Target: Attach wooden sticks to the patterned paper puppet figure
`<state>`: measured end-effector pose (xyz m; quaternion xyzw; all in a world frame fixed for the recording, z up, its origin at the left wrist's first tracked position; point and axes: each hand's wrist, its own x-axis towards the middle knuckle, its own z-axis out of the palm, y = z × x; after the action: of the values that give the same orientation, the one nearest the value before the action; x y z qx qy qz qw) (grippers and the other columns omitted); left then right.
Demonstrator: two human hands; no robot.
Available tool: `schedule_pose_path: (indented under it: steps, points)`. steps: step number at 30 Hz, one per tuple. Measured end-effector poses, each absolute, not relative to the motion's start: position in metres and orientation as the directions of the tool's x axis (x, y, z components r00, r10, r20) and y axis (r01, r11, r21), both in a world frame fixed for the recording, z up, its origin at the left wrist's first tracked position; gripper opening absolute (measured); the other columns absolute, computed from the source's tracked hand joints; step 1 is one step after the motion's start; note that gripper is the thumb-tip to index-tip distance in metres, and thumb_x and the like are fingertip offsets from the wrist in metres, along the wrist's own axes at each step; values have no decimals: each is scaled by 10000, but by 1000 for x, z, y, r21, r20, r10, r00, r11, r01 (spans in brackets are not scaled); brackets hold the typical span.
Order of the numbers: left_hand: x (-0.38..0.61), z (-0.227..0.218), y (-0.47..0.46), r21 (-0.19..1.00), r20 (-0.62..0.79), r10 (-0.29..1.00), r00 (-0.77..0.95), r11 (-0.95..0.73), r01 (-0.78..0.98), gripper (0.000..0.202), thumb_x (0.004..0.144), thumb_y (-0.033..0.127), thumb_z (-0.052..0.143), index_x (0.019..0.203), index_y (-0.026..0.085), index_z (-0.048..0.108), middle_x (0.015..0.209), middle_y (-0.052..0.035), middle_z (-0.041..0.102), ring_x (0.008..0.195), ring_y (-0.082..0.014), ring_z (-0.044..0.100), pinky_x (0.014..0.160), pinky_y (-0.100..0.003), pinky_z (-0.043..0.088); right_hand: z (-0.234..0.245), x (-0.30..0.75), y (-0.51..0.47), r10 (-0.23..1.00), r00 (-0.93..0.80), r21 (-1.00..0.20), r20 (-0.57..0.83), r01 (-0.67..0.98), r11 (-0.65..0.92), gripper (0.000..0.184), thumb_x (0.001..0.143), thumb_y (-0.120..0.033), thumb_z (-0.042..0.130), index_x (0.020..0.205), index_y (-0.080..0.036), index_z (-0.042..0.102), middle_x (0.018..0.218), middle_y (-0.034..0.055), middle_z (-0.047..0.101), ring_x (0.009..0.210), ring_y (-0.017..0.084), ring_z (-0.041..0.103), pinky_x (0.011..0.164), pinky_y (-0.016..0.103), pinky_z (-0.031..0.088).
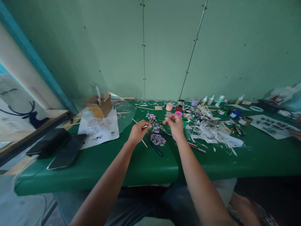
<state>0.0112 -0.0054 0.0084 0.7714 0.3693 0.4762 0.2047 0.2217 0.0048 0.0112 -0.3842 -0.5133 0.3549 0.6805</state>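
Note:
My left hand (pixel 137 131) is closed in a pinch around a thin stick (pixel 145 126) that points right. My right hand (pixel 174 124) is closed too, fingers bunched over a colourful patterned paper piece (pixel 157 127) lying on the green table (pixel 141 166). What the right fingers grip is too small to name. A second patch of patterned paper (pixel 158 139) lies just below, beside a blue pencil (pixel 155 147). A loose wooden stick (pixel 144 142) rests under my left hand.
A heap of white paper scraps and sticks (pixel 211 128) lies to the right, with small paint pots and glue bottles (pixel 211 101) behind. A cardboard box (pixel 100 105) on printed sheets sits left; two dark phones (pixel 58 147) lie near the left edge. Another person's leg (pixel 246 204) is at lower right.

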Motion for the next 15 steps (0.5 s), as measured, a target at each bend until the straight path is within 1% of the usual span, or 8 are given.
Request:
schedule_pose_path:
  steps: [2,3,4,6,8,10,12,15]
  points:
    - [11,8,-5,670,569,779,262,-624,402,180,883,347,542,885,199,644,862,-25,624,741,-128,593,630,-209,446,10,236,12,738,482,-845,473,9,535,187,708,-320,653,829,-212,559,779,-1,634,689,142,606,675,285,488]
    - [12,7,-5,667,560,785,266,-617,417,177,886,342,534,891,200,640,871,-26,627,740,-128,594,629,-209,446,10,240,13,693,535,-843,483,71,533,191,713,-329,642,844,-203,586,795,15,643,697,145,601,671,283,484]
    - [12,7,-5,663,553,788,271,-613,428,175,887,337,527,894,200,636,879,-27,630,746,-130,597,631,-208,447,10,241,12,685,541,-852,488,122,510,201,728,-345,626,858,-192,613,765,22,645,670,147,592,645,279,478]
    - [12,6,-4,656,549,788,279,-613,440,177,891,332,515,894,199,631,884,-29,634,764,-137,603,643,-210,448,12,234,6,755,451,-876,477,174,450,245,770,-387,588,875,-175,656,641,13,620,569,149,561,560,272,450]
    - [13,7,-4,647,550,787,279,-613,453,179,895,325,506,899,199,632,881,-29,637,766,-139,603,650,-213,446,13,219,-3,836,271,-877,477,212,431,270,791,-409,580,869,-175,689,592,10,617,527,155,550,515,268,423]
    - [13,8,-5,640,552,788,273,-610,467,170,894,310,505,904,200,635,876,-25,641,762,-139,602,656,-216,439,13,201,-12,866,94,-852,491,259,455,251,792,-402,594,840,-188,713,641,22,658,570,167,577,541,270,429]
    - [14,10,-5,641,556,791,254,-603,474,158,888,300,515,899,199,636,858,-21,644,762,-142,599,660,-221,431,11,188,-16,866,-20,-829,500,278,485,227,795,-386,599,815,-199,725,698,28,690,630,180,606,585,273,443]
    - [15,11,-6,666,562,800,212,-589,457,148,875,302,536,873,191,636,817,-18,643,753,-146,595,667,-229,426,8,179,-17,862,-60,-823,502,273,498,208,793,-366,602,810,-202,729,726,28,701,650,183,612,597,270,440]
